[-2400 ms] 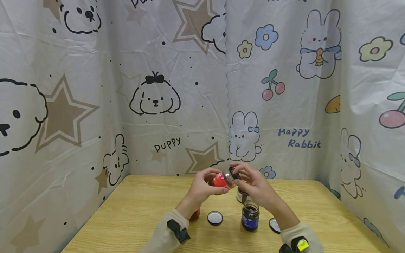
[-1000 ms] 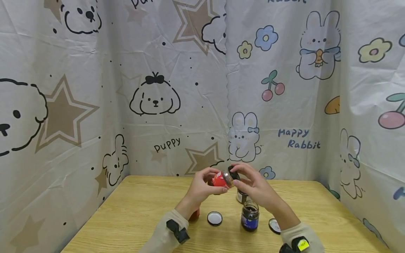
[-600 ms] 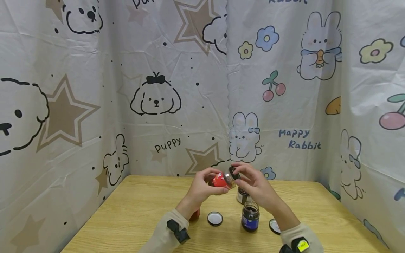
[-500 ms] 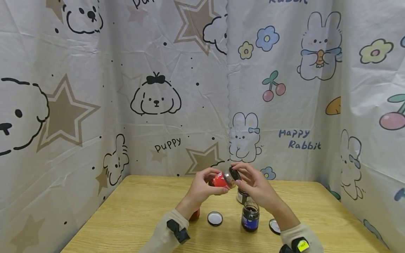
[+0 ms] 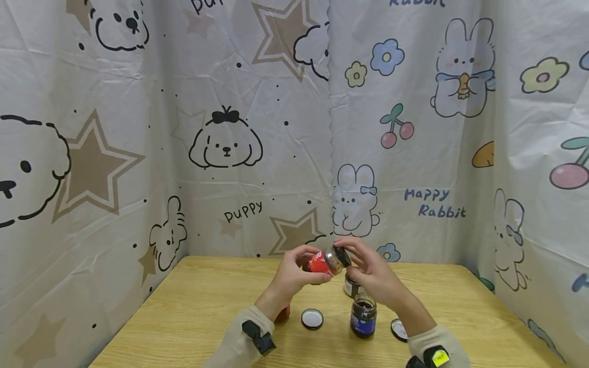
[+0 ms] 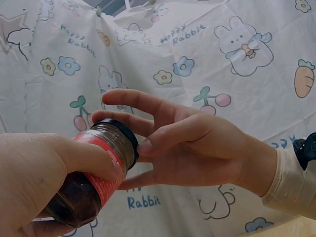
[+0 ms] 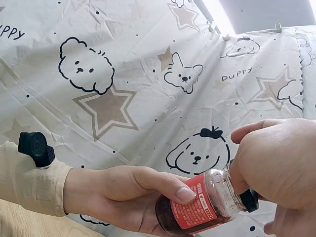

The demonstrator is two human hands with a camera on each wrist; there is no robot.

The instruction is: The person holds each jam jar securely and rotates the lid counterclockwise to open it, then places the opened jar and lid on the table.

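Above the table, my left hand point(image 5: 290, 273) grips a small glass jar point(image 5: 319, 262) with a red label, tilted with its top toward the right. A black lid point(image 5: 342, 256) sits at the jar's mouth. My right hand point(image 5: 377, 271) has its thumb and fingers on either side of this lid. In the left wrist view, the right thumb touches the near edge of the lid point(image 6: 129, 138), and dark contents show low in the jar point(image 6: 79, 195). The right wrist view shows the left thumb lying across the label, while the right hand hides part of the lid point(image 7: 250, 200).
An uncovered jar with a blue label point(image 5: 363, 323) stands below my hands. Behind it, another dark jar point(image 5: 352, 287) is partly hidden by my right hand. Two lids point(image 5: 312, 319) lie white side up. A red object point(image 5: 284, 313) shows partly behind my left wrist.
My right fingers and thumb have shifted around the black lid, and more of its side now shows. The left hand and red-labelled jar have hardly moved.
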